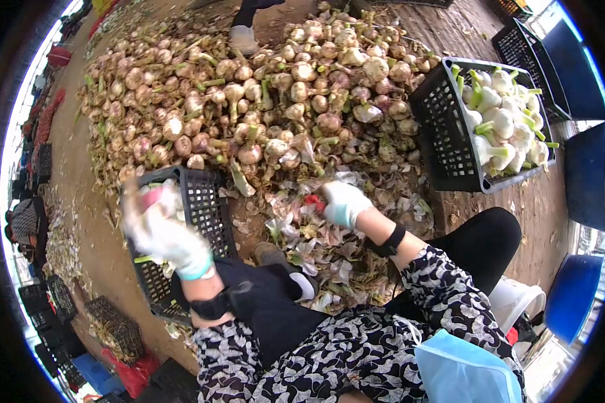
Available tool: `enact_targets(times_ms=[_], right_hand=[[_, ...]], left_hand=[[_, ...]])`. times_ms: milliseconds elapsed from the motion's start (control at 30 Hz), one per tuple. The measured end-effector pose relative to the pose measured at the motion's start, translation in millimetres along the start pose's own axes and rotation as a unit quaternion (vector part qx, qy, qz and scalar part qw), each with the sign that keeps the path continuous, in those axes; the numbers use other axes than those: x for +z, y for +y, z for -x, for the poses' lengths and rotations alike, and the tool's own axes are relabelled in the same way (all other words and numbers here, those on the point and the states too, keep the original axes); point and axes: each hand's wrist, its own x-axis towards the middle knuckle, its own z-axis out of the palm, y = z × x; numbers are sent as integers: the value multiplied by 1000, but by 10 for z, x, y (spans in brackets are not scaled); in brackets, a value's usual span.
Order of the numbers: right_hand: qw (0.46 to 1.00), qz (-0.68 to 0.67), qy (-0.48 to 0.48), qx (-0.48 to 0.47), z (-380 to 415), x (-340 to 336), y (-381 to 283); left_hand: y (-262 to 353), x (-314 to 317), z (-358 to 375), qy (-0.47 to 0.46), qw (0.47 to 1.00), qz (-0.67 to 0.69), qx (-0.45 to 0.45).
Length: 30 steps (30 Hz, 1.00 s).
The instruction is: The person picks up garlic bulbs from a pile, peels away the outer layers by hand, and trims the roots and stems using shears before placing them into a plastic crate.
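My left hand (165, 235), in a white glove with a turquoise cuff, is smeared by motion over the black crate (205, 201) at the left. White garlic with green stem ends lies inside that crate, and a pinkish patch shows by the blurred fingers. In the middle, my right hand (345, 201), gloved the same way, is closed round a small red-handled tool (312, 201); its working end is hidden. Beneath it spreads a litter of peeled garlic skins (329, 252). A broad heap of untrimmed garlic bulbs (249, 107) lies in front of both hands.
At the right stands a black crate (444, 127) filled with clean white garlic. Blue tubs (571, 295) and a white bucket (514, 302) line the right side. Another person's shoe (243, 40) is at the heap's far edge. More crates (114, 329) and a person (28, 225) are at left.
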Motion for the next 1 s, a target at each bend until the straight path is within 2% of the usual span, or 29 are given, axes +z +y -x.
enact_targets(times_ms=[33,67,100,167,233,267,300,333,367,433,500,567,633,667,700,733,767,833,867,900,967,1000], right_hand=[[993,22,48,108,-67,-1,140],[982,-17,88,164,-167,-16,343],[960,-54,206,183,-306,87,559],[948,-21,224,225,-437,-77,640],[929,-69,244,269,-761,-123,768],[929,-69,247,266,-866,-189,768],[932,-72,226,273,-959,-239,765],[935,-75,204,281,-1037,-272,766],[937,-130,181,269,-1117,-272,833],[967,14,189,172,-1272,-74,1032],[966,-16,213,149,-1326,-38,1237],[952,-60,204,221,-1284,-19,1235],[924,-159,272,217,-1237,129,1331],[886,-301,310,170,-1238,282,1442],[825,-436,338,120,-1185,418,1495],[702,-649,273,101,-999,376,1345],[534,-820,190,77,-728,232,1042],[594,-782,178,-54,-244,-48,296],[584,-771,210,-141,-158,-35,95],[510,-827,208,-116,-162,75,-19],[671,-656,313,-145,65,33,-424],[750,-552,309,-191,38,79,-370]], left_hand=[[54,-124,-67,41,982,-177,58],[108,-250,-133,101,926,-350,98],[-101,-254,-198,168,914,-362,76],[19,-118,-105,81,887,-447,86],[-8,25,-44,25,894,-415,168],[-38,94,-26,-19,948,-281,150],[-94,161,12,-63,980,-142,128],[-135,218,74,-90,992,-68,60],[-115,219,75,-122,959,-213,144],[-245,243,115,-234,958,-154,58],[-195,298,177,-304,949,-49,-65],[-205,340,228,-323,939,-6,-119],[-138,389,232,-335,935,13,-118],[-87,411,235,-335,935,16,-116],[-34,424,243,-347,923,37,-162],[-5,430,255,-359,908,56,-207],[-34,442,292,-358,908,57,-208],[-145,478,376,-411,860,113,-281],[-134,497,405,-425,817,164,-353],[-100,529,438,-437,767,213,-419],[-4,636,517,-443,659,365,-486],[-6,615,530,-467,671,345,-461]])
